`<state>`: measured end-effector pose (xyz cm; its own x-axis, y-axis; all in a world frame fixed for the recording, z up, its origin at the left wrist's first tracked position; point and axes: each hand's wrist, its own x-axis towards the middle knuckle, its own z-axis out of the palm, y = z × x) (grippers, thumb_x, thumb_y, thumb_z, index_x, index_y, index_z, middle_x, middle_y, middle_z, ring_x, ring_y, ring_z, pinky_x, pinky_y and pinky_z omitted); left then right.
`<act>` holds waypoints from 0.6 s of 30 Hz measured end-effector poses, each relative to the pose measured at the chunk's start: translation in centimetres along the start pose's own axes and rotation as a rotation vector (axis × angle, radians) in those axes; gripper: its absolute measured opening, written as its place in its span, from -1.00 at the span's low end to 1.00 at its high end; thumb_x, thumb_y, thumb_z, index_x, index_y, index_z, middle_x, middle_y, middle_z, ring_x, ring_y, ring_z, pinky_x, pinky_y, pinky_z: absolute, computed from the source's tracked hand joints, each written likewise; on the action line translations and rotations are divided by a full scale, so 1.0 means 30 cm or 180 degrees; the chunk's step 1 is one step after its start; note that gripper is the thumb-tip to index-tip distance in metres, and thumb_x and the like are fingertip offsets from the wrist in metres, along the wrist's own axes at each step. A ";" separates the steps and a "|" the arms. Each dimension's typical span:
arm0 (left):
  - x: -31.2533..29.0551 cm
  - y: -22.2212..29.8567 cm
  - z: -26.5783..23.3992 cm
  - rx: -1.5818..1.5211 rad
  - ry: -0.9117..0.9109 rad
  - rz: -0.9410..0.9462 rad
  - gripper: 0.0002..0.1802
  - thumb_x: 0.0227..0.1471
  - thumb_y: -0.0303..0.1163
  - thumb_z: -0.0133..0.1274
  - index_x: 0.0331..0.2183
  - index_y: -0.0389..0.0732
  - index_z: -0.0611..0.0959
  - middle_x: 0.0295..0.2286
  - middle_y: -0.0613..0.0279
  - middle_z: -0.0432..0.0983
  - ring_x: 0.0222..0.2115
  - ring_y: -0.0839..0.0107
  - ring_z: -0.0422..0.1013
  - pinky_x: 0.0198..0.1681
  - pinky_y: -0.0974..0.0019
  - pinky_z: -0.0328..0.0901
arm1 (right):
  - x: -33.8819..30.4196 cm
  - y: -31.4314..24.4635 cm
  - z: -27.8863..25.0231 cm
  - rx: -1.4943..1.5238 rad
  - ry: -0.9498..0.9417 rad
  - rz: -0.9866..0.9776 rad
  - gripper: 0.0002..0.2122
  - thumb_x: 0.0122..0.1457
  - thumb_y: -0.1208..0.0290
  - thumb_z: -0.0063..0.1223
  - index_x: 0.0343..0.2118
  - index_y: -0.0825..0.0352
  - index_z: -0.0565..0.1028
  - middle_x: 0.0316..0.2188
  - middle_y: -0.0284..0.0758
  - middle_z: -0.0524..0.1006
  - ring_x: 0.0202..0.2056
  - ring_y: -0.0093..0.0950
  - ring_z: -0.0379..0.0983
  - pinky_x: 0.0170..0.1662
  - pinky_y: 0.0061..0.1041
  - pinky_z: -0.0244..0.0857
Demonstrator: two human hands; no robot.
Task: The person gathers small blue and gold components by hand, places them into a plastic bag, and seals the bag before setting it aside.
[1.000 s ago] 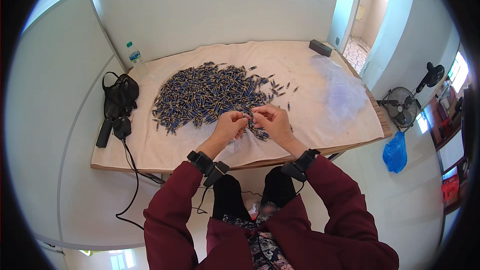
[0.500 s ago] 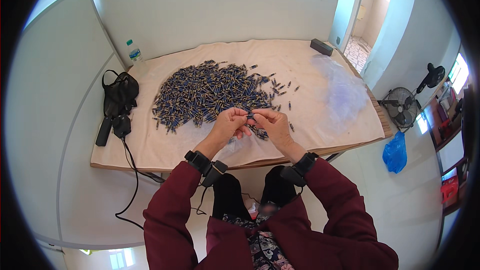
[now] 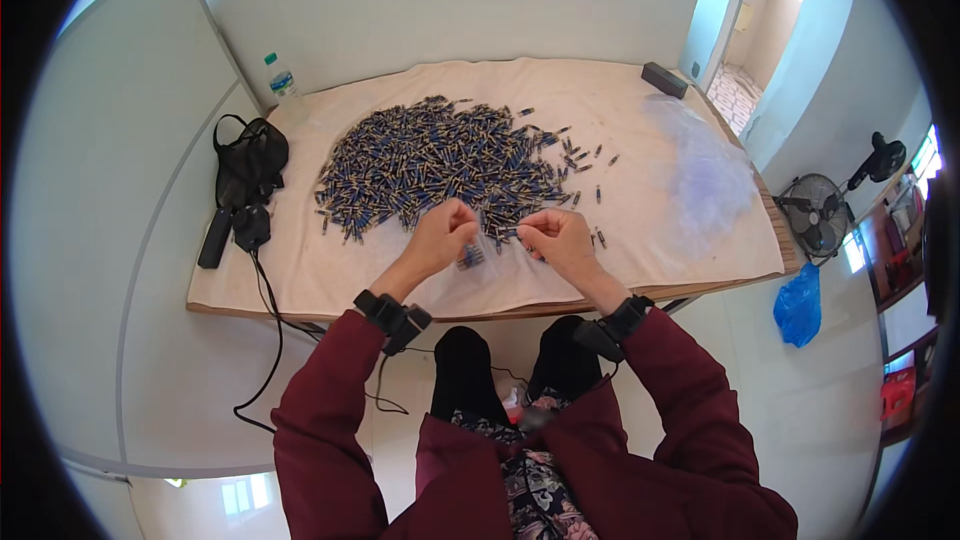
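A wide heap of small dark-blue cylinders with brass-coloured ends [image 3: 430, 165] lies on the cloth-covered table. In front of it, my left hand [image 3: 442, 237] is closed in a pinch on a clear plastic bag [image 3: 492, 262]. Several of the same cylinders show through the bag [image 3: 470, 256], just below those fingers. My right hand [image 3: 560, 242] is a short way to the right, thumb and forefinger pressed together at the heap's near edge. Whether a cylinder sits in that pinch is hard to separate from the pieces behind it.
Loose cylinders [image 3: 598, 194] are scattered right of the heap. Clear plastic sheeting [image 3: 705, 175] covers the table's right side, with a black box [image 3: 664, 80] behind it. At the left stand a water bottle [image 3: 281, 78] and a black bag [image 3: 250, 162], with cables [image 3: 262, 285] hanging off the edge.
My hands, together over a small piece before, have moved apart. The clear bag with cylinders now shows below my left fingers. The whole view has shifted slightly.
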<state>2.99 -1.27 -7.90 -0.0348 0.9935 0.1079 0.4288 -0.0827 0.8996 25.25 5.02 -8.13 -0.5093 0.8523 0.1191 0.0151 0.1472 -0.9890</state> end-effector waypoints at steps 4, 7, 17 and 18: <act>-0.059 -0.039 -0.024 0.0838 -0.0072 -0.0018 -0.84 -0.09 -0.43 0.13 -0.46 -0.31 0.52 -0.53 0.17 0.53 -0.54 0.45 0.40 -0.49 0.36 0.28 | 0.007 0.063 -0.024 -0.0418 -0.0304 0.0120 -0.90 0.08 0.50 0.12 -0.40 0.44 0.54 -0.61 -0.38 0.53 -0.63 -0.72 0.38 -0.57 -0.74 0.26; -0.084 -0.037 -0.025 0.0919 -0.0177 -0.0216 -0.83 -0.15 -0.43 0.16 -0.50 -0.32 0.54 -0.55 0.13 0.53 -0.53 0.38 0.41 -0.45 0.30 0.29 | 0.000 0.035 0.011 -0.0590 -0.0366 0.0322 -0.90 0.06 0.52 0.12 -0.41 0.45 0.56 -0.62 -0.38 0.53 -0.63 -0.70 0.39 -0.58 -0.73 0.25; -0.072 -0.031 0.000 0.1297 -0.0182 -0.0277 -0.84 -0.22 -0.42 0.18 -0.58 -0.32 0.57 -0.61 -0.03 0.50 -0.55 0.15 0.45 -0.46 0.20 0.30 | 0.004 0.048 0.092 -0.0840 -0.0693 0.0143 -0.89 0.07 0.53 0.11 -0.42 0.49 0.58 -0.59 -0.34 0.56 -0.59 -0.65 0.43 -0.49 -0.68 0.30; -0.072 -0.030 0.001 0.1297 -0.0184 -0.0281 -0.84 -0.22 -0.42 0.18 -0.58 -0.32 0.57 -0.61 -0.03 0.50 -0.55 0.15 0.45 -0.46 0.20 0.30 | 0.002 0.057 0.091 -0.0942 -0.0685 -0.0040 -0.89 0.06 0.53 0.11 -0.43 0.50 0.57 -0.58 -0.34 0.56 -0.58 -0.66 0.43 -0.48 -0.68 0.30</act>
<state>2.72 -3.34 -8.96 -0.0418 0.9991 0.0036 0.7489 0.0289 0.6621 22.90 3.95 -10.04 -0.6798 0.7291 0.0787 0.2401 0.3226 -0.9156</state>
